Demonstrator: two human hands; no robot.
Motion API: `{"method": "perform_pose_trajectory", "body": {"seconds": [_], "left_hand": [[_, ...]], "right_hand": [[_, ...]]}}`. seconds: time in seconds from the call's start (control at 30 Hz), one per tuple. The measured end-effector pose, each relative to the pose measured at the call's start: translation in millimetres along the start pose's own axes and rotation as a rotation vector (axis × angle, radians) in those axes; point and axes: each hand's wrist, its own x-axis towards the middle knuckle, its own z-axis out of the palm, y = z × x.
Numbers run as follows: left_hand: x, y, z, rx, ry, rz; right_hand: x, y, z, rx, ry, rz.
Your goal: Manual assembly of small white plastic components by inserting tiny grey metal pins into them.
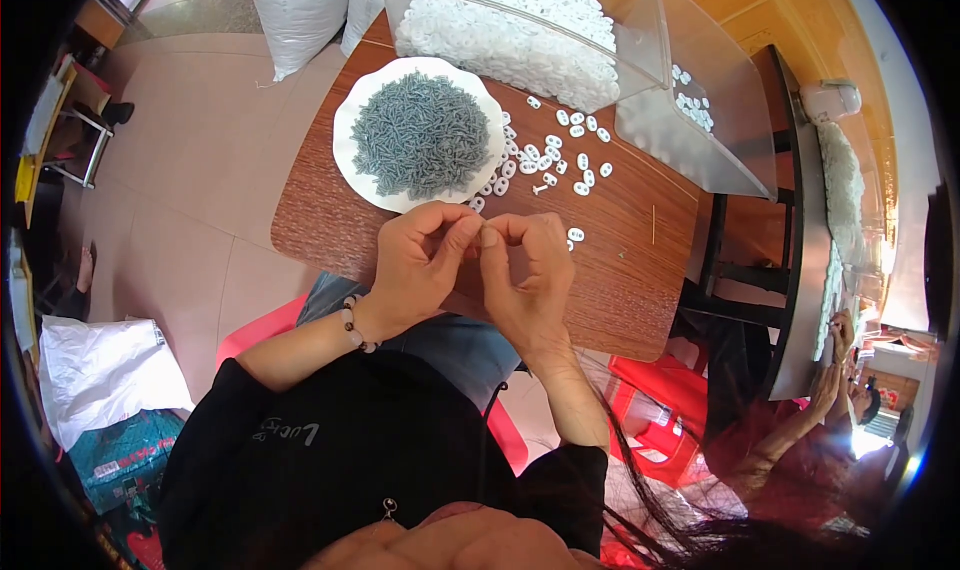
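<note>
Wooden table point(620, 270): left hand point(425, 260), right hand point(530, 270) pinch small piece between fingertips.

table point(640, 260) lying ahead of the person, its near edge over the lap. plate point(352, 120) sitting on the table's far left part, heap of screws point(420, 135) lying in it. clear bin point(640, 45) standing behind and right of the plate, at the table's far edge, pile of small oval pieces point(500, 25) lying inside it. loose oval pieces point(565, 155) lying scattered on the tabletop between plate and bin. left hand point(420, 260) and right hand point(530, 270) meeting fingertip to fingertip just in front of the plate. sacks point(300, 10) standing on the floor beyond the table's left corner.
</note>
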Motion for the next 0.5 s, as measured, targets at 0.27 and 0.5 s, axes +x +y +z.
{"method": "perform_pose_trajectory", "body": {"seconds": [0.27,0.5], "left_hand": [[5.8,7.7,-13.3,0.224,-0.108,0.246],[6.0,11.5,-13.1,0.190,-0.110,0.159]], "right_hand": [[6.2,-7.9,-8.4,0.549,-0.112,0.524],[8.3,-8.4,-11.0,0.438,-0.166,0.477]]}}
